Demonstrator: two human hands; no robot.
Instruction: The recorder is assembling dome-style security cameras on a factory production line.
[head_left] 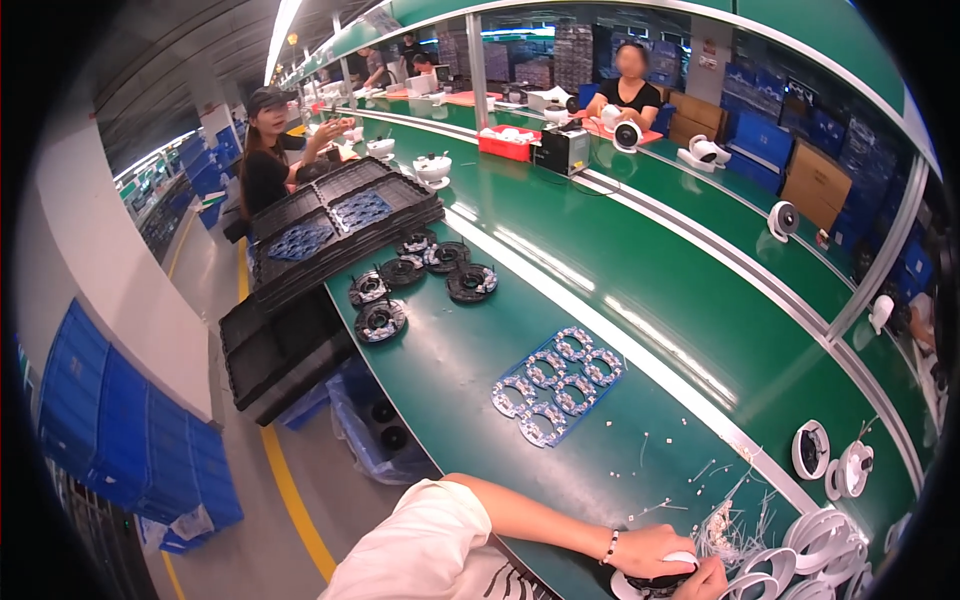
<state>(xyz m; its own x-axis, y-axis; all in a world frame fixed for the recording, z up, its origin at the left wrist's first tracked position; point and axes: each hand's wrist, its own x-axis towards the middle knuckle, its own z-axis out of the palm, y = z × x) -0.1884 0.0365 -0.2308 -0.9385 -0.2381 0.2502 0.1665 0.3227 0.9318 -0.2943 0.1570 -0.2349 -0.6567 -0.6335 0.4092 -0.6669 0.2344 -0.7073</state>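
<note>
Near the lower edge, my left hand [652, 546], with a beaded bracelet at its wrist, bends its fingers over a round white and black housing [630, 585]. My right hand [708, 580], partly cut off by the lower edge, closes its fingers on the other side of the same part. A white curved piece of it shows between the hands; the fingertips are partly hidden. Just beyond lies a heap of thin white wires with small connectors [728, 530]. White curved plastic rings [825, 540] are piled to the right. A blue panel of ring-shaped circuit boards [560, 385] lies farther off on the green bench.
Several black round housings with boards [380, 320] sit at the bench's far left, beside stacked black trays [350, 225]. White round parts [810, 450] stand on the line at right. Two people work nearby, one [268, 150] at left, one [630, 95] across. Blue crates [120, 430] stand left.
</note>
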